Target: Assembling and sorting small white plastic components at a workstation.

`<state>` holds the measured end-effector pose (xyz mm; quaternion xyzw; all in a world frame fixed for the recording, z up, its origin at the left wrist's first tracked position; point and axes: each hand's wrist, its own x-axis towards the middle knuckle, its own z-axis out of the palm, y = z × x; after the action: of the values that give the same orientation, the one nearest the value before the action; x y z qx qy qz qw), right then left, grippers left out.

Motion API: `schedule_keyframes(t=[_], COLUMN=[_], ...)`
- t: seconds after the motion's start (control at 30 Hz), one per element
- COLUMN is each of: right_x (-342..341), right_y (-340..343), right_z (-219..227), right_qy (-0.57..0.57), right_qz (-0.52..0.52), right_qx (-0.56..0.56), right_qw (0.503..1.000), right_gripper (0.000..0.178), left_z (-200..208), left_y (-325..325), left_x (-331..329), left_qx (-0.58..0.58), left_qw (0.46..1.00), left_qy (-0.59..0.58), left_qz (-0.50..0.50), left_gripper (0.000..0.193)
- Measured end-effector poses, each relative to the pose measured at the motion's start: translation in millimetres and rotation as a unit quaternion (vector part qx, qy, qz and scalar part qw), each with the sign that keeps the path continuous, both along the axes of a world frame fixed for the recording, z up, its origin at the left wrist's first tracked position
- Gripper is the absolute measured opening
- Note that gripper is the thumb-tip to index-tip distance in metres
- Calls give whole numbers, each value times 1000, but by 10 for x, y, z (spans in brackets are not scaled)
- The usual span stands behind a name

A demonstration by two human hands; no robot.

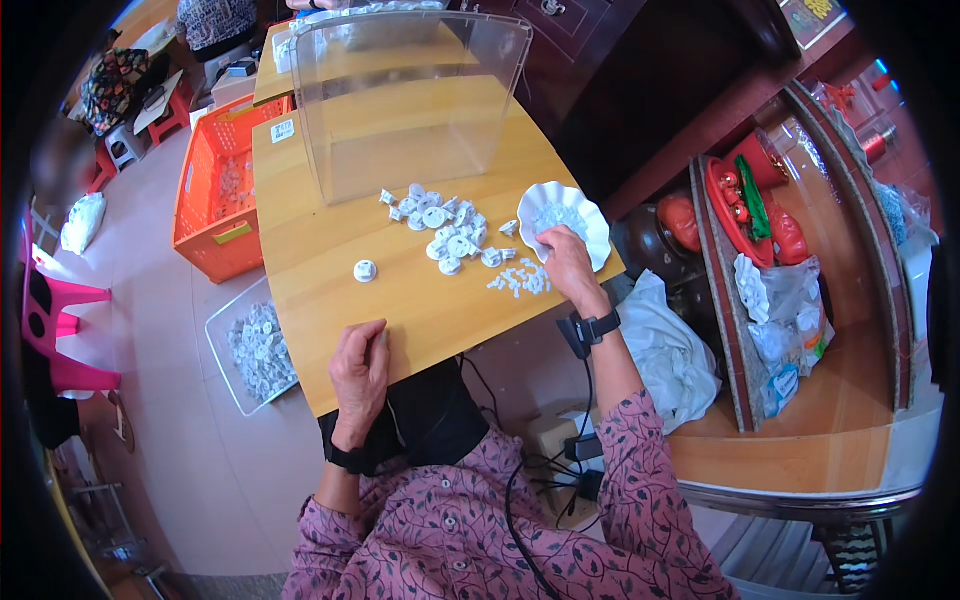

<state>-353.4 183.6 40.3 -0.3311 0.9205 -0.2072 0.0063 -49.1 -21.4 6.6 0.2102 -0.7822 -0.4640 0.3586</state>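
My right hand (568, 262) reaches into a white scalloped bowl (597, 225) at the table's right edge. Its fingers are pinched together among small clear pieces (556, 214); what they hold is too small to make out. Near the front edge, my left hand (360, 372) is curled closed, and anything inside it is hidden. A single round white plastic part (365, 271) lies on the wooden table (315, 315), beyond my left hand. Towards the middle is a pile of similar white parts (436, 222). Tiny white pieces (521, 278) are scattered just left of my right wrist.
A large clear plastic bin (400, 135) stands on the table's far half. An orange crate (215, 240) and a clear tub of white parts (258, 350) sit on the floor to the left. At right, shelving (720, 300) holds bags and a red basket. Cables hang below the table.
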Motion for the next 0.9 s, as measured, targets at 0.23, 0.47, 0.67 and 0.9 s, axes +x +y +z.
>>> schedule_keyframes(t=[0.23, 0.47, 0.67, 0.9], right_x=[-97, 7, 90, 286], right_y=[89, 79, 89, 27], right_z=[-132, -70, -71, 51], right_qy=[79, 40, 65, 61], right_qz=[-30, -25, -16, 20], right_qx=[-47, -4, -44, -102], right_qw=[995, 999, 997, 993], right_gripper=[40, 30, 23, 21], left_z=[-12, 41, -36, -7], left_y=[3, 18, 8, 6], left_x=[-3, 4, -7, -12], left_qx=[15, -14, 4, -5], left_qw=[1000, 1000, 1000, 1000], left_qy=[2, 1, 5, 4], left_qz=[-4, 4, -1, 1], left_gripper=[14, 13, 13, 13])
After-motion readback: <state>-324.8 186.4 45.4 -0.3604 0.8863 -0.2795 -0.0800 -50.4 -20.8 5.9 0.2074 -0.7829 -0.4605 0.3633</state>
